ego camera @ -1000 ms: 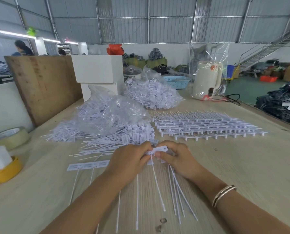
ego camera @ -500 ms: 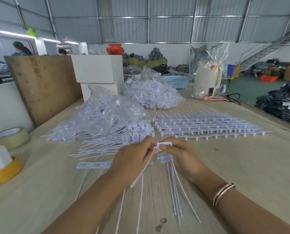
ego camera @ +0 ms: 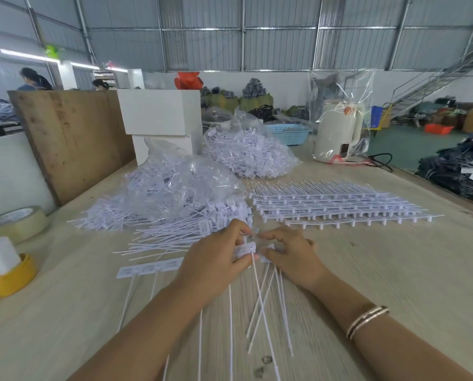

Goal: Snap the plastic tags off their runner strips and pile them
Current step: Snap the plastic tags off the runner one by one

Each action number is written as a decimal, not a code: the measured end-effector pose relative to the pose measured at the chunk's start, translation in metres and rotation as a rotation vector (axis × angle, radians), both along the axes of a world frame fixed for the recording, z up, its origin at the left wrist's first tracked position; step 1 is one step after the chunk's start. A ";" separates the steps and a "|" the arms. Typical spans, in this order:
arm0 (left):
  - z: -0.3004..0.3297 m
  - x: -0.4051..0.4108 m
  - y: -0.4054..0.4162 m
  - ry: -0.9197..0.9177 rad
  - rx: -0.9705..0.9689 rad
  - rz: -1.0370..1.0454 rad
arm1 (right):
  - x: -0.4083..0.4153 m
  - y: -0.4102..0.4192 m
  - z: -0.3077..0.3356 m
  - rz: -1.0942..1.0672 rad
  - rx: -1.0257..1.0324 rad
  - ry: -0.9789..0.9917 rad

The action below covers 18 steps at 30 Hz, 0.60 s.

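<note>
My left hand (ego camera: 216, 259) and my right hand (ego camera: 290, 255) meet at the middle of the table, fingertips facing. The left hand pinches a white plastic tag (ego camera: 245, 248) whose long tail (ego camera: 263, 306) runs toward me. The right hand pinches the neighbouring tags of the same strip (ego camera: 265, 257), with several tails fanning out below. A short strip of joined tags (ego camera: 150, 268) lies flat to the left. A pile of loose separated tags (ego camera: 175, 229) spreads beyond my left hand. Stacked runner strips (ego camera: 337, 207) lie beyond my right hand.
Two clear bags of tags (ego camera: 180, 182) (ego camera: 249, 155) sit further back. Tape rolls (ego camera: 18, 221) (ego camera: 7, 279) lie at the left edge, beside a wooden board (ego camera: 70, 138). White boxes (ego camera: 161, 114), a blue basket (ego camera: 287, 132) and a bagged kettle (ego camera: 337, 130) stand behind.
The tag in my left hand has come away from the strip and dropped a little lower. Both hands stay close together at the same spot.
</note>
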<state>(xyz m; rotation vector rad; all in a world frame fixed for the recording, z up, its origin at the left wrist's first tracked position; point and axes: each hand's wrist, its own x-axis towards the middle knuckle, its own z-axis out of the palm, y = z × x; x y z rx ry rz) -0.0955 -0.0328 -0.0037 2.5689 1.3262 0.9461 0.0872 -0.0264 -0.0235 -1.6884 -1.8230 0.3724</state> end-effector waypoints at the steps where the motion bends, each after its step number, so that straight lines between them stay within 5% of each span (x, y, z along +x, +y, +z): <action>1: -0.001 0.000 0.000 -0.002 -0.004 0.019 | 0.000 0.000 0.000 -0.015 -0.010 -0.031; 7: 0.000 0.003 0.002 0.133 0.021 0.138 | -0.005 -0.011 0.007 0.013 0.250 0.082; 11: 0.002 0.010 -0.003 0.129 0.038 0.086 | -0.020 -0.014 0.003 0.161 0.163 0.069; 18: 0.006 0.001 -0.005 0.168 0.046 -0.016 | -0.003 -0.009 0.015 0.190 0.041 0.698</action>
